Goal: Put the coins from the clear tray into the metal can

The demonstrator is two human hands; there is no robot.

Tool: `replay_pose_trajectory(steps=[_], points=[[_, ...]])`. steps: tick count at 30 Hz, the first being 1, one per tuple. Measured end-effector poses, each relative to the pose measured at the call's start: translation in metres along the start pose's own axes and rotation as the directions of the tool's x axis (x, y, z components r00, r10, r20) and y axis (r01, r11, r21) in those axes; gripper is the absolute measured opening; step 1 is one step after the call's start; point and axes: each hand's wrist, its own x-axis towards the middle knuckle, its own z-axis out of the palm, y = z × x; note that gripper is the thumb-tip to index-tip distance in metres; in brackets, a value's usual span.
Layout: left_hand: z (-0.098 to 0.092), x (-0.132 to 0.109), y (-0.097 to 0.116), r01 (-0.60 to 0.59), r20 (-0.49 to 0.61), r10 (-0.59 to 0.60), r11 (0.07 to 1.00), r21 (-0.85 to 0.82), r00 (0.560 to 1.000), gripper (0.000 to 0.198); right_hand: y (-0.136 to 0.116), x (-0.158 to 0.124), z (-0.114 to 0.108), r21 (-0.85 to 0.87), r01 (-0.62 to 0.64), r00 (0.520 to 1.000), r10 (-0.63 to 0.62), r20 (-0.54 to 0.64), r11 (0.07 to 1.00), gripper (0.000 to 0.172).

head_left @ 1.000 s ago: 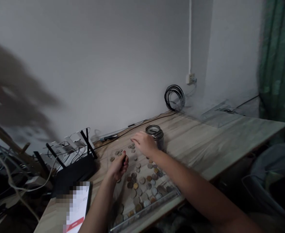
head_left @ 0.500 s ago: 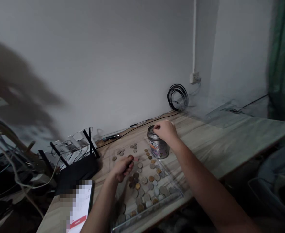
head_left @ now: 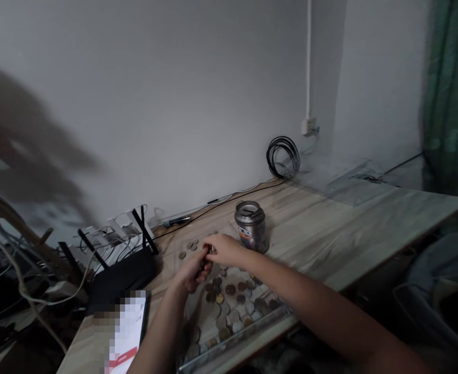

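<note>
My left hand (head_left: 196,269) is closed around coins, with a dark coin edge showing near the thumb. My right hand (head_left: 224,250) reaches across from the right, its thumb and finger pinched together at the left hand's fingertips, where a coin is partly hidden. Just behind the right hand stands a grey metal coin bank (head_left: 250,226), a can with a slot in its lid and a cartoon print on its side. Below the hands, many loose coins (head_left: 234,315) in silver, brown and gold lie on a clear plastic tray (head_left: 209,353).
A black router (head_left: 125,275) with upright antennas sits left, among white cables. In front of it lies a phone (head_left: 125,337) with a lit screen. A coil of black cable (head_left: 282,157) leans on the wall at the back. The wooden tabletop (head_left: 369,223) extends right.
My right hand has come away from the coin bank's lid and moved left and down to meet my left hand. My left hand has stayed nearly in place.
</note>
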Motion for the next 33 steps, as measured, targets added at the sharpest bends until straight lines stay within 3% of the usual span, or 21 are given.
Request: replay_pose_trajectory(steps=[6,9,12,16,18,23,28,31,33], points=[[0.003,-0.005,0.002,0.040,0.149,-0.035,0.999,-0.028,0.988,0.037,0.002,0.000,-0.008,-0.041,-0.094,0.994,0.091,-0.067,0.995,0.013],[0.003,-0.006,0.004,0.041,0.153,-0.033,0.998,-0.051,0.988,0.026,0.004,0.001,-0.024,-0.122,-0.126,0.972,0.099,-0.212,0.984,0.008],[0.001,-0.006,0.005,0.030,0.062,-0.023,0.993,-0.111,0.998,0.018,0.011,-0.003,-0.047,-0.179,-0.135,0.903,0.046,-0.426,0.975,0.011],[-0.004,-0.001,0.006,0.007,-0.013,-0.011,0.956,-0.294,1.000,0.017,0.028,-0.010,-0.075,-0.185,-0.288,0.753,0.103,-0.650,0.939,0.021],[-0.006,0.000,0.006,-0.004,-0.039,-0.008,0.950,-0.311,0.999,0.022,0.037,-0.012,-0.084,-0.181,-0.403,0.711,0.183,-0.679,0.897,0.021],[-0.003,-0.001,0.006,-0.044,-0.135,0.023,0.988,-0.150,0.991,0.031,0.050,-0.012,-0.087,-0.170,-0.558,0.717,0.369,-0.592,0.812,0.018],[0.000,-0.004,0.005,-0.056,-0.080,0.054,0.998,-0.021,0.995,0.038,0.045,-0.013,-0.087,-0.192,-0.544,0.708,0.323,-0.627,0.817,0.020],[-0.002,-0.002,0.004,-0.081,-0.082,0.080,0.997,-0.017,0.993,0.041,0.034,-0.012,-0.085,-0.177,-0.380,0.688,0.149,-0.710,0.908,0.027],[-0.004,-0.001,0.003,-0.062,-0.075,0.058,0.997,-0.052,0.995,0.037,0.024,-0.010,-0.077,-0.146,-0.217,0.720,0.057,-0.692,0.965,0.027]])
